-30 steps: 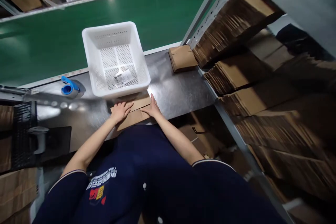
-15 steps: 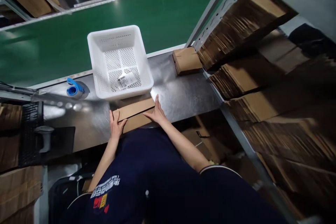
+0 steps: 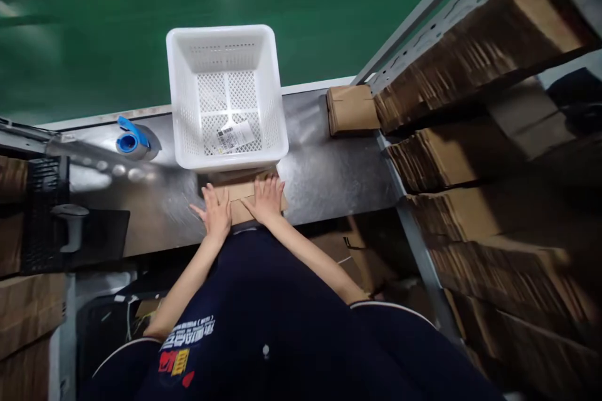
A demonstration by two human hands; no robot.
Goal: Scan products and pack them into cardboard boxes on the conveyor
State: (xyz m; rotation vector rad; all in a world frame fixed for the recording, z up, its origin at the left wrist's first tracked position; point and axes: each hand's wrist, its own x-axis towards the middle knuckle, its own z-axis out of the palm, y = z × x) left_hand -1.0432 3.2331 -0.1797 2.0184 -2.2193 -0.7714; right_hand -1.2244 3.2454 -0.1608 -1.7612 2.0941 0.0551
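Backed by a green panel [image 3: 310, 19], a metal workbench [image 3: 338, 169] is flanked at right by stacks of flattened cardboard boxes [image 3: 463, 147]. At its near edge, a folded cardboard carton [image 3: 241, 191] is set just in front of a white perforated basket [image 3: 268, 94], in which a barcode label [image 3: 236, 136] is seen. Both palms are laid on the carton: fingers of the left hand [image 3: 217, 214] are fanned wide, those of the right hand [image 3: 267, 200] parted less, and nothing is gripped by either. A barcode scanner [image 3: 73, 225] is placed at left.
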